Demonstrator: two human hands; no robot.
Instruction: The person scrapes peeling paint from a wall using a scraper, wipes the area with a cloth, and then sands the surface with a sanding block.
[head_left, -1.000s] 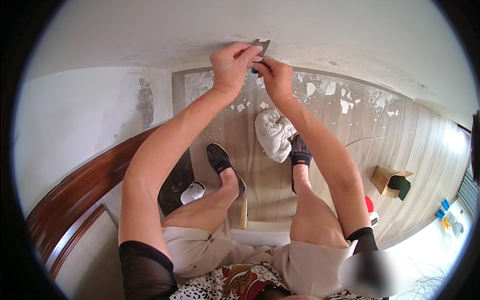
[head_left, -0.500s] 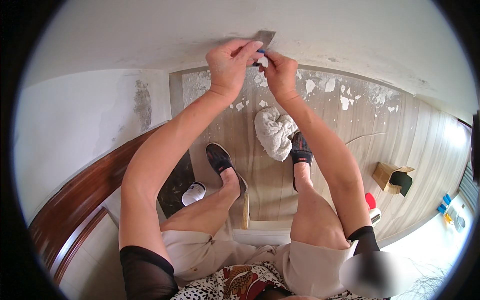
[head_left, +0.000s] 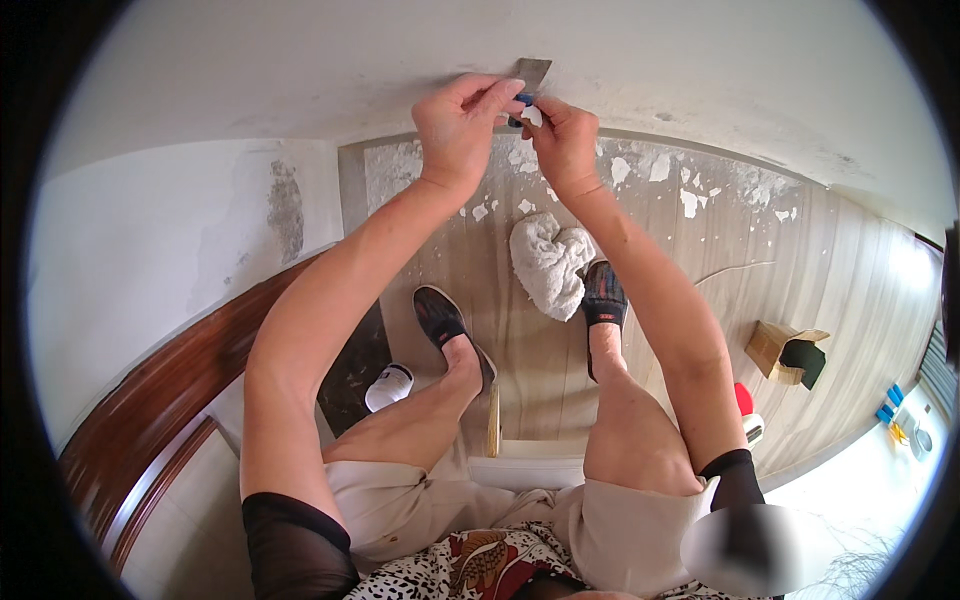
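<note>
At the wall in front of me, my left hand closes round a putty knife with a flat metal blade and a blue handle. The blade points up and lies close to the wall; most of the handle is hidden by my fingers. Beside it, my right hand is closed in a pinch on a small white paint flake just below the blade. Grey scuffs and patches mark the white wall. More white flakes lie along the floor by its foot.
A crumpled white towel lies on the wood-look floor between my feet. An open cardboard box stands at the right. Dark red wooden trim runs along the left, near a white roll-like object. A stained wall rises on the left.
Both hands keep almost the same place at the wall. The blade has shifted up very slightly, and the flake in my right hand has moved a little to the right and up.
</note>
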